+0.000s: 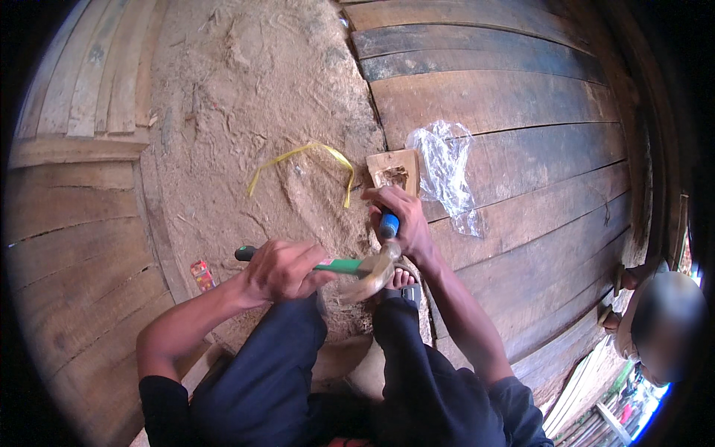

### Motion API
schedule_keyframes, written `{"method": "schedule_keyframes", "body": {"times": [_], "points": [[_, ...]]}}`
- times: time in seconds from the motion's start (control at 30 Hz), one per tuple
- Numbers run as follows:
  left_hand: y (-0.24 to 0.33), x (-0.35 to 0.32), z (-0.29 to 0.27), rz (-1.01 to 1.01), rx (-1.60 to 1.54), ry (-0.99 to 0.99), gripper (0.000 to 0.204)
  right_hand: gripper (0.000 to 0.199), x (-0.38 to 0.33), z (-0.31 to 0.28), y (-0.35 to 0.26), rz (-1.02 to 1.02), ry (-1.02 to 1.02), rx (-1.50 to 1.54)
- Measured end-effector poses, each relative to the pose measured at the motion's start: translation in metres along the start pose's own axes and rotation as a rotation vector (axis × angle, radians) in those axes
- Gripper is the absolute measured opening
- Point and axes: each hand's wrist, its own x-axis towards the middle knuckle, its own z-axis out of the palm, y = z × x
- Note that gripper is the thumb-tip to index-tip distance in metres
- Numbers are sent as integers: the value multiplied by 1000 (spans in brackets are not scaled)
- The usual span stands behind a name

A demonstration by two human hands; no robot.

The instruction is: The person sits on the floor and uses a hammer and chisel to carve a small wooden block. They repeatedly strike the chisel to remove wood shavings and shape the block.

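My left hand (285,271) is wrapped round the green handle of a claw hammer (341,265), whose metal head is slightly blurred. My right hand (410,223) grips a blue-handled chisel (389,224), its butt end turned up toward me. The hammer head hangs close to that butt; whether they touch I cannot tell. Below the right hand is a wooden block (381,162) with a rough recess cut into its top. The chisel's blade is hidden by my fingers. A foot (402,279) shows just below the hammer head.
Crumpled clear plastic (445,175) lies on the plank floor (514,97) beside the block. On the dirt ground (246,82) are a yellow strip (302,151) and a small red packet (202,275). Planks (78,231) stand at the left. Another person (659,324) is at the right edge.
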Motion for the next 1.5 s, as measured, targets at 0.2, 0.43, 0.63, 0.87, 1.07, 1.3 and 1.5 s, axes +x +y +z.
{"method": "schedule_keyframes", "body": {"times": [0.2, 0.43, 0.63, 0.87, 1.07, 1.3, 1.5], "points": [[0, 10, -18, 42, 31, 17, 39, 38, 8, -5, -1, -84, -80, -39], [0, 19, -22, 86, 18, 75, 39, 39, 2, -2, 25, -8, -48, -79], [-6, 11, -6, -51, 36, 38, 41, 19, 6, -1, 21, 0, 23, -38], [-7, 10, -3, -151, -30, 4, 38, 21, 7, 2, 23, -1, 41, -67], [-1, 15, -22, 50, 15, 110, 39, 29, 9, 0, 19, 2, 43, -65], [11, 16, -31, -77, -2, 76, 35, 38, 33, -3, -25, 90, 220, -86], [6, 29, -22, -335, -63, 6, 36, 32, 25, 0, 5, 96, 138, -174]]}}
